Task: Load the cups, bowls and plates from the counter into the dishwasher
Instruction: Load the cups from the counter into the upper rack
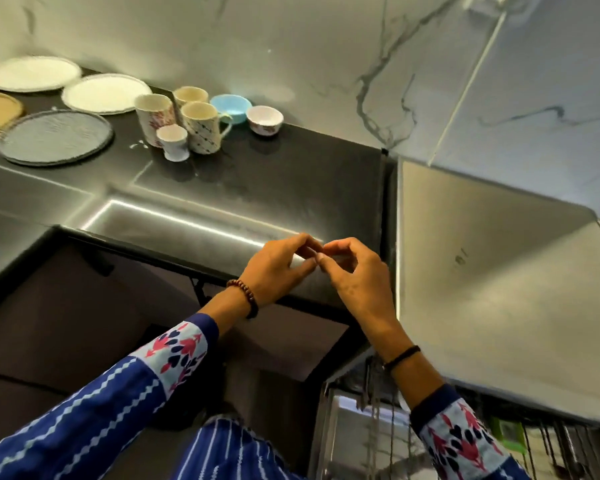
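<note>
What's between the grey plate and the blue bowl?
Head view: a cluster of four cups stands between the grey plate and the blue bowl.

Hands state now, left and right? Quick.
Left hand: fingers curled, holding nothing visible.
Right hand: fingers curled, holding nothing visible; fingertips meet the left's.
</note>
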The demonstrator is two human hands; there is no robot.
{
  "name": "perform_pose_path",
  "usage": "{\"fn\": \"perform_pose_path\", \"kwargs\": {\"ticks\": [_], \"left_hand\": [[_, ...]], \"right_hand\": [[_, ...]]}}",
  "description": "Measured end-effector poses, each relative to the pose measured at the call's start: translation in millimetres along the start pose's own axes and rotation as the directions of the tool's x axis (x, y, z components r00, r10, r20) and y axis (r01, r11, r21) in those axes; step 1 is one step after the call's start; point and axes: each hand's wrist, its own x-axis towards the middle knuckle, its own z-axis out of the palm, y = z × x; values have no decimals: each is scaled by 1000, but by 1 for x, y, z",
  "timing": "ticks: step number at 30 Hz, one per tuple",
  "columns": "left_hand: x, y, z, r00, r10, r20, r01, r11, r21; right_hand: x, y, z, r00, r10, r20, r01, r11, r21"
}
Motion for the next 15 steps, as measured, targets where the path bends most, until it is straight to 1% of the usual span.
{"fn": "perform_pose_path", "kwargs": {"ticks": [4,11,15], "left_hand": [[23,-32,-38,998,-47,-42,46,999,-29],[72,-104,-105,988,-120,-95,114,991,-64],[96,-156,-148,971,-208,-119,197,975,-99]], "right_hand": [[43,-14,39,999,-11,37,11,1000,6],[132,-41,115,990,10,140,-13,1000,24],[184,-61,168,979,35,203,-43,999,33]]}}
